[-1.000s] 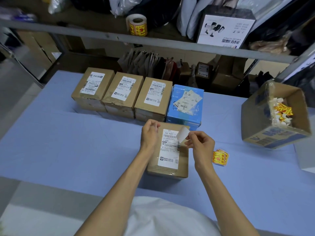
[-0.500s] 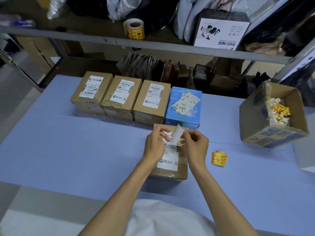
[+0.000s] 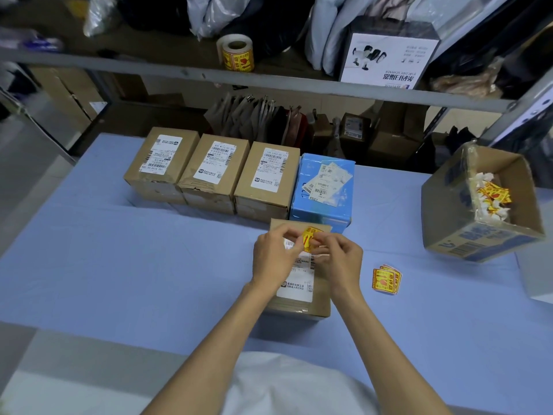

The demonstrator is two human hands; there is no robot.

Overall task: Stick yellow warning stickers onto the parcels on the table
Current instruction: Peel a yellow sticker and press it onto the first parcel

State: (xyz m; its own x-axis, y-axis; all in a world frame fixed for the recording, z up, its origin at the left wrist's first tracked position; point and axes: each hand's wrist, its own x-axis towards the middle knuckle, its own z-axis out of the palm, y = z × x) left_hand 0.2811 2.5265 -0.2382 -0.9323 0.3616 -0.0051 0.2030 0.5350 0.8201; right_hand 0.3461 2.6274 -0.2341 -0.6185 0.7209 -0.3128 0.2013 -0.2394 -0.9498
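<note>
In the head view a small yellow sticker (image 3: 309,239) with red print, slightly curled, sits over the far end of the boxy brown cardboard parcel (image 3: 302,301) on the smooth blue table (image 3: 119,265), pinched between the curled fingertips of the left hand (image 3: 273,259) and the right hand (image 3: 341,265), which are close together.

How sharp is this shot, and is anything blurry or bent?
In the head view the light is dim and even; in the head view the upper left corner smears and the wide lens makes the open carton seem to lean; in the head view the yellow sticker pinched by left hand and right hand looks soft, print unreadable.
</note>
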